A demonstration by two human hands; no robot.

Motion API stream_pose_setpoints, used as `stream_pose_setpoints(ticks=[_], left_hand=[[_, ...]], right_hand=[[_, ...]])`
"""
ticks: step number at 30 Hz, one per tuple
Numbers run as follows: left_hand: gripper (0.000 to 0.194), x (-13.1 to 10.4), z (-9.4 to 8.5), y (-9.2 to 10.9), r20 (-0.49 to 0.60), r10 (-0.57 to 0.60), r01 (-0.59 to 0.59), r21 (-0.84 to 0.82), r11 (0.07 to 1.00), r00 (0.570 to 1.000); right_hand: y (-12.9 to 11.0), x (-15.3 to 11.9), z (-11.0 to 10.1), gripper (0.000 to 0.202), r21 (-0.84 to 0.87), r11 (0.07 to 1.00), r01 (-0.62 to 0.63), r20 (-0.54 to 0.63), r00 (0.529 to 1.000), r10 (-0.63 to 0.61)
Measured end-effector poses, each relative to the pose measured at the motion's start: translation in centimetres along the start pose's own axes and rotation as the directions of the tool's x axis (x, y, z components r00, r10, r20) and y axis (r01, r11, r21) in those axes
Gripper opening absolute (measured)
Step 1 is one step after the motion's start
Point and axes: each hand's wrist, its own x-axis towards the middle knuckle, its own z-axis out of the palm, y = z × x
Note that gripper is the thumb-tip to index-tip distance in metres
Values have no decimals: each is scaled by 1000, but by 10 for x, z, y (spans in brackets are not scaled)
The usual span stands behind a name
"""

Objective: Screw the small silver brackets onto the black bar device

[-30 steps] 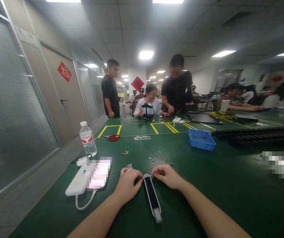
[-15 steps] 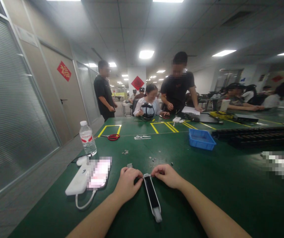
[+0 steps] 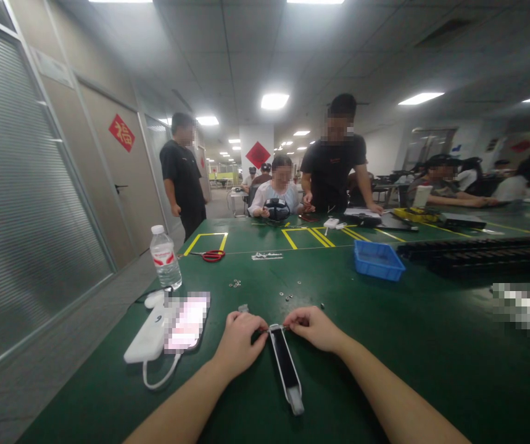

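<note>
Where the narrow white-edged piece (image 3: 284,361) lies on the green table (image 3: 334,394), it is between the left hand (image 3: 240,342) and the right hand (image 3: 316,328). Its long axis runs from the fingertips back toward the wearer, with the near end angled slightly to the right. The pale end tab (image 3: 297,404) points toward the wearer, between the forearms. Neither hand is clearly nearer: both sets of fingertips flank the far end from opposite sides.

The thumb and fingers of each hand are drawn to a narrow pinch; whether they grip the piece's edge or a small part cannot be told at this size. Loose metal rings (image 3: 236,283) lie beyond the left hand; the blue bin (image 3: 378,260) is beyond and right of the right hand.
</note>
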Motion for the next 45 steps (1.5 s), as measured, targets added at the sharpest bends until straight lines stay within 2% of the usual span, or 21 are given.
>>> stream_pose_setpoints(ticks=[8,13,18,25,34,45], left_hand=[[10,1,0,0,4,-1,1,0,1000,1000],[10,1,0,0,5,4,-4,9,1000,1000],[10,0,0,-1,2,9,-9,17,1000,1000],[10,0,1,-2,-6,17,-17,13,1000,1000],[10,0,2,-2,-7,11,-11,4,1000,1000],[10,0,3,-4,-7,12,-12,19,1000,1000]], right_hand=[[-10,-3,-3,19,-82,996,-30,-2,1000,30],[-10,-4,-4,17,-140,990,4,-34,999,-9],[-5,-3,-3,15,-158,986,53,-56,996,-62],[-5,-3,-2,15,-146,989,27,-58,998,-36],[-5,-4,-3,14,-171,983,71,-67,994,-83],[-8,-4,-3,14,-199,978,65,-78,994,-82]])
